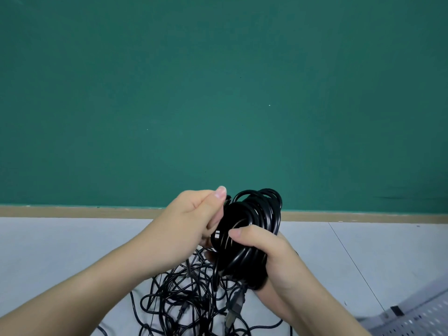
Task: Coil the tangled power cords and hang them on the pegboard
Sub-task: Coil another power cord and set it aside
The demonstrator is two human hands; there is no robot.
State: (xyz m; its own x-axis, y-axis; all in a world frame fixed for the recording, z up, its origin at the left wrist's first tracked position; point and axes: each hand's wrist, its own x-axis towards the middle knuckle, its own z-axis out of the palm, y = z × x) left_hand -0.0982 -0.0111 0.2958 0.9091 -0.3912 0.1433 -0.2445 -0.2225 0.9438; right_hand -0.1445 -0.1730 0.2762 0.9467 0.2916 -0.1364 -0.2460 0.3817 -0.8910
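Head camera, looking forward and down: we see two bare forearms reaching out in front of a plain green wall (218,93), both hands busy with one bundle of black power cord. Our right hand (271,258) is clenched round the lower part of a coiled cord (252,226), thumb laid across the front of the loops and fingers wrapped behind them, out of sight. Our left hand (191,219) touches the coil's left side, thumb raised at the top and fingers curled against the loops, pinching a strand there; whether it is adding a turn or securing the end we cannot tell. Below the fingers of both hands, a tangled heap of cords (191,299) sprawls on a pale grey surface (72,238), with plugs showing among the strands. Well off beyond the right hand, at the lower right corner, lies a pale perforated panel, likely the pegboard (421,318); nothing hangs on the part we can see. We judge the task to be early: one cord looks nearly coiled, the heap remains to be sorted, and no hanging is done.
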